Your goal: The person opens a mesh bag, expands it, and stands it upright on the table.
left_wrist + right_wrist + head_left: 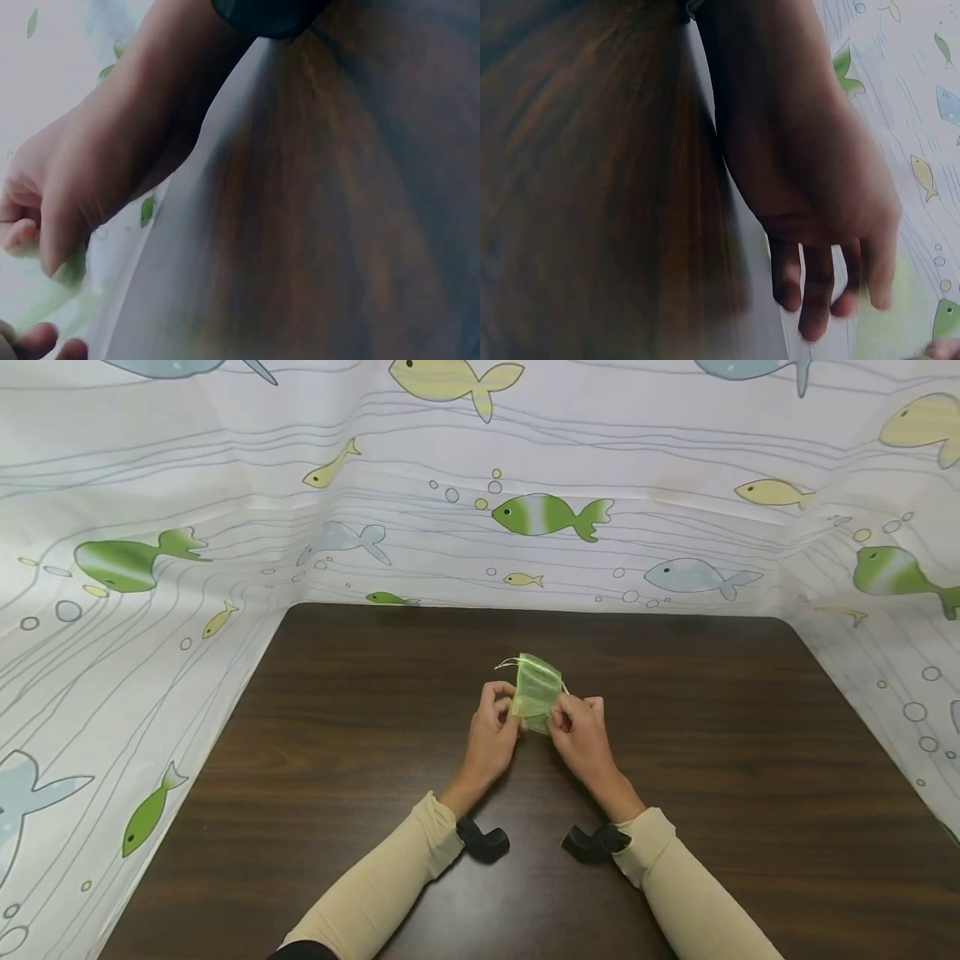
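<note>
A small sheer green drawstring pouch (537,687) is held up between my two hands over the middle of the table, its pale cord ends sticking out at both upper sides. My left hand (492,737) pinches the pouch's left edge between thumb and fingers. On the other side, my right hand (583,739) pinches its lower right edge. The left wrist view shows the left hand (82,165) with thumb and fingertips on the green cloth. In the right wrist view the fingers of the right hand (825,225) point down beside the blurred pouch (889,319).
The dark wood-grain table (337,760) spreads around both arms. A white fish-print curtain (420,543) stands along its back and sides. Black wrist mounts (486,842) stick out inward from both cuffs, low over the table.
</note>
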The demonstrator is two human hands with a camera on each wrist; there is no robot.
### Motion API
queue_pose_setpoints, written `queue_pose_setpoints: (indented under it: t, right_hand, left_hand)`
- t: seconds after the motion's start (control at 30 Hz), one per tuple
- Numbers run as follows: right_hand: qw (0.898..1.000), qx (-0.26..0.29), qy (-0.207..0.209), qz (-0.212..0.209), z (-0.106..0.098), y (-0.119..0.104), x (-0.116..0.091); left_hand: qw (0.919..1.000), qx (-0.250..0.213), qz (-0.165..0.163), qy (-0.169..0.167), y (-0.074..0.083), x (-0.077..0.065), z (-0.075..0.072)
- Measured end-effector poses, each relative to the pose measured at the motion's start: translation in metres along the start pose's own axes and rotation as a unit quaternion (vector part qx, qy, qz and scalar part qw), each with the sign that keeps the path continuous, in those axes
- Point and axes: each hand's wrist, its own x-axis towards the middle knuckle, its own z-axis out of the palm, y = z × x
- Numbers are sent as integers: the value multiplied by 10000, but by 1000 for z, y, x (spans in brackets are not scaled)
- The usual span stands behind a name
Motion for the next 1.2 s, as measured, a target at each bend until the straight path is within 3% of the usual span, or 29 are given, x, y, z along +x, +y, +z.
queue_pose_setpoints:
  t: [0.1, 0.23, 0.33, 0.43, 0.53, 0.67, 0.77, 0.9, 1.03, 1.13, 1.2]
  right_hand:
    - [9984, -503, 218, 133, -1, -3, 0]
    - [9920, -660, -127, 1072, -3, -6, -1]
    - [9901, -702, -244, 1191, -5, -6, -2]
    - [9928, -1022, 9, 629, -5, -4, -2]
    - [9898, -1415, 144, 60, -5, -3, -2]
    - [9873, -1583, -140, -24, -5, -4, -4]
    - [9852, -1684, -281, 169, -4, -5, -6]
    - [9812, -1913, -205, 172, -2, -6, -9]
    - [9785, -2055, -78, 140, 0, -7, -7]
    - [9792, -1983, -224, 355, -1, -7, -5]
    - [9801, -1892, -312, 504, -2, -8, -4]
  left_hand:
    - [9996, 254, 82, -72, 1, -3, 0]
    - [9981, 600, 73, 77, 4, -6, 0]
    - [9924, 1206, -58, 248, 6, -7, 1]
    - [9783, 2049, -53, 316, 5, -6, 0]
    - [9587, 2821, 231, 284, 4, -6, 0]
    - [9339, 3489, 743, 225, 5, -8, -2]
    - [9235, 3712, 940, 247, 7, -10, -3]
    - [9162, 3905, 815, 380, 8, -13, -3]
    - [9158, 3947, 632, 386, 7, -12, -2]
    - [9186, 3877, 727, 246, 7, -9, -1]
    - [9158, 3924, 809, 278, 8, -8, 0]
